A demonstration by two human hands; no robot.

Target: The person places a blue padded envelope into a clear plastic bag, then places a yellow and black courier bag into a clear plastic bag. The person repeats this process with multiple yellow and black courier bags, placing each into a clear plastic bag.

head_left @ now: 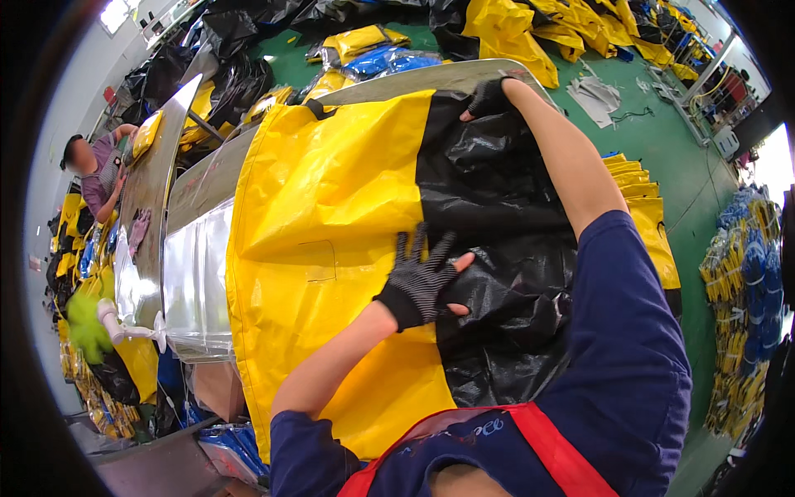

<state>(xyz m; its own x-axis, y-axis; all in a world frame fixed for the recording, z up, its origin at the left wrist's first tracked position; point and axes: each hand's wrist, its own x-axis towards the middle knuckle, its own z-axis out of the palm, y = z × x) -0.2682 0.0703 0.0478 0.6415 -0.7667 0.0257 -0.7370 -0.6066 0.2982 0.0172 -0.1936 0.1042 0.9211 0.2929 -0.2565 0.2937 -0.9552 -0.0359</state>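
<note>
A large yellow and black tarpaulin piece (pixel 331 199), glossy and wrinkled, lies spread over the table in front of me. Its left part is yellow, its right part black, and a rectangular line marks the yellow side. My left hand (pixel 418 277), in a striped black glove with bare fingertips, rests with fingers spread on the seam between the colours. At the far edge of the black part, my right hand (pixel 487 99), gloved the same way, has its fingers bent round the material; some of them are hidden.
Clear plastic sheeting (pixel 199 273) lies at the table's left side. A small fan (pixel 112 323) stands further left. Beyond it, a person (pixel 99 174) handles a yellow piece at another table. Folded yellow pieces (pixel 633 186) lie right of me, and bundled stacks (pixel 741 306) stand at far right.
</note>
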